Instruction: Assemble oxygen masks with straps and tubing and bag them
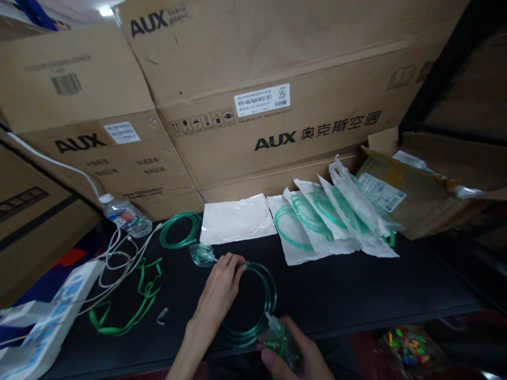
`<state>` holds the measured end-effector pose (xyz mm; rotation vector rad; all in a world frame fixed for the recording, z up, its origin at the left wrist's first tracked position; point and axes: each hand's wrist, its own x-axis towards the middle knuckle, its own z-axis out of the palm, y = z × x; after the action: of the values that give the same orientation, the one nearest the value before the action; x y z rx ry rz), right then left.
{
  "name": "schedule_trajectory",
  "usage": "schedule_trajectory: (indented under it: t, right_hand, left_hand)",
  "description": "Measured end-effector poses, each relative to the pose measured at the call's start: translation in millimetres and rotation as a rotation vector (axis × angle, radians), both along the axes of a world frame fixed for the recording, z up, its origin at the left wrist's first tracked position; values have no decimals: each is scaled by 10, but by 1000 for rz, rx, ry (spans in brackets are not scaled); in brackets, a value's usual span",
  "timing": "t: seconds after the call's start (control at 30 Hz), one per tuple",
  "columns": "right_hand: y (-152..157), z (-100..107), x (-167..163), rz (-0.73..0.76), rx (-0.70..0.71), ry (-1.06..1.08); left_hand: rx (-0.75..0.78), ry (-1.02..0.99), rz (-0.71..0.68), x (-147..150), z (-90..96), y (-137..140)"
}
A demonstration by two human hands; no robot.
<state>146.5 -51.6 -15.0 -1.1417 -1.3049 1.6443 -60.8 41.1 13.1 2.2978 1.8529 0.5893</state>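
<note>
My left hand (224,277) is closed over one end of a coil of clear green tubing (273,287) on the black table. A white tip shows just beyond its fingers, beside a small clear green mask-like piece (202,254). My right hand (303,351) grips a clear green oxygen mask (283,342) at the table's front edge, its pale connector pointing up by the coil. Part of this mask is hidden by the fingers. Another green tubing coil (180,230) lies at the back left. Green elastic straps (146,301) and a small bent metal strip (162,316) lie further left.
Several clear-and-white packets of green tubing (297,248) overlap at the back right, beside a flat white packet (237,219). An open carton (412,195) stands right. A water bottle (129,216), white cables and a power strip (59,322) occupy the left. Large cartons (222,153) wall the back.
</note>
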Motion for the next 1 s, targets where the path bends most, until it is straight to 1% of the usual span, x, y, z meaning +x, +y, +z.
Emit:
schedule_trajectory:
  t: [0.13, 0.23, 0.33, 0.43, 0.57, 0.73, 0.87, 0.93, 1.0]
  right_hand:
    - [89, 192, 64, -12, 45, -143]
    - [167, 315, 109, -27, 58, -194]
    - [229, 341, 124, -28, 27, -174]
    - [291, 342, 147, -12, 32, -166]
    - [430, 429, 252, 60, 60, -185]
    - [671, 530, 363, 171, 123, -285]
    - [788, 500, 343, 309, 59, -308]
    - [808, 479, 324, 336, 23, -286]
    - [815, 471, 314, 342, 21, -285]
  left_hand:
    - [-11, -5, -14, -70, 56, -46]
    - [25, -44, -33, -59, 83, -61]
    - [39, -163, -86, 36, 56, -77]
    - [-48, -310, -168, 142, -16, -93]
    - [-136, -451, -240, 172, -73, -97]
    - [-209, -606, -253, 119, -58, -98]
    - [-195, -704, -243, 107, -90, -97]
    - [-198, -727, -248, 103, -103, -100]
    - [-212, -740, -256, 98, -104, -108]
